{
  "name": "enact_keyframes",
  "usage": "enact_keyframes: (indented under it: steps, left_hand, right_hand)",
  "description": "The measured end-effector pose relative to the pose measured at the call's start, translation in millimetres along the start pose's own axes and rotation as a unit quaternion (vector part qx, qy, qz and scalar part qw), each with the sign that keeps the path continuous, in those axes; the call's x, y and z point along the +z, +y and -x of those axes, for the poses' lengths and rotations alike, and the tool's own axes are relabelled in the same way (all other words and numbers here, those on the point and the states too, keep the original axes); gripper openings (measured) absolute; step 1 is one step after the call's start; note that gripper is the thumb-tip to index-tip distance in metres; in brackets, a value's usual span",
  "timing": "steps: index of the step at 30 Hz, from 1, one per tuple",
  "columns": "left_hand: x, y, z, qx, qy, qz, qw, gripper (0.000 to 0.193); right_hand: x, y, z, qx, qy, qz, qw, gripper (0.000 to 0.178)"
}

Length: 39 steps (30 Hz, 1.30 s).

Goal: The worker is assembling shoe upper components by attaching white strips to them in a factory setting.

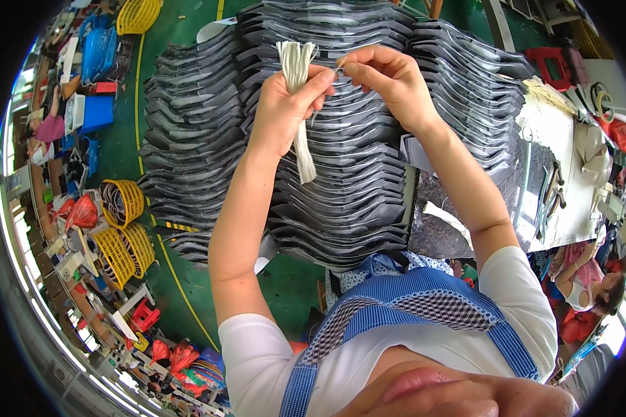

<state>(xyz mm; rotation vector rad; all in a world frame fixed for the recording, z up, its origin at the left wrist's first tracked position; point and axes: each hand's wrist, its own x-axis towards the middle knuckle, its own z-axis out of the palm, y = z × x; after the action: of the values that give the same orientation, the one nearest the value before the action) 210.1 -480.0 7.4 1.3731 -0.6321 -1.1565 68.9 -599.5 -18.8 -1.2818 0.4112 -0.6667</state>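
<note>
Cream strand bundle (pixel 296 62) up in the left hand (pixel 277 108), over the dark stacks (pixel 337 198)!
Left fingers curl round its middle, thumb pressed in; the right hand (pixel 393 80), thumb and forefinger pinched together, grips a thin strand (pixel 339 67). The bundle's pale top end fans loosely, its tail slanting down. Out left, a yellow basket (pixel 133 199) holds striped material (pixel 113 203).
</note>
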Motion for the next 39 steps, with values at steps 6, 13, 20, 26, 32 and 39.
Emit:
enact_keyframes:
  steps: [6,13,20,26,32,39]
  left_hand:
    - [-2,-15,-12,-0.018,-0.039,-0.077,0.996,0.019]
    - [-74,4,-68,0.101,0.096,-0.268,0.953,0.02]
    - [-36,12,-66,0.032,0.024,-0.224,0.974,0.014]
    - [-37,3,-63,0.043,0.03,-0.219,0.974,0.012]
    - [-46,-9,-66,0.029,0.018,-0.214,0.976,0.013]
    - [-87,-14,-109,0.039,0.146,-0.364,0.919,0.023]
  right_hand:
    - [-26,6,2,0.063,-0.099,0.012,0.993,0.009]
    - [-81,27,-38,-0.013,0.103,0.312,0.944,0.023]
    - [-51,29,-45,0.11,0.013,0.095,0.989,0.037]
    - [-50,34,-39,0.233,-0.024,-0.115,0.965,0.033]
    - [-59,44,-37,0.125,-0.022,0.022,0.992,0.015]
    - [-91,59,-68,-0.03,0.124,0.48,0.868,0.017]
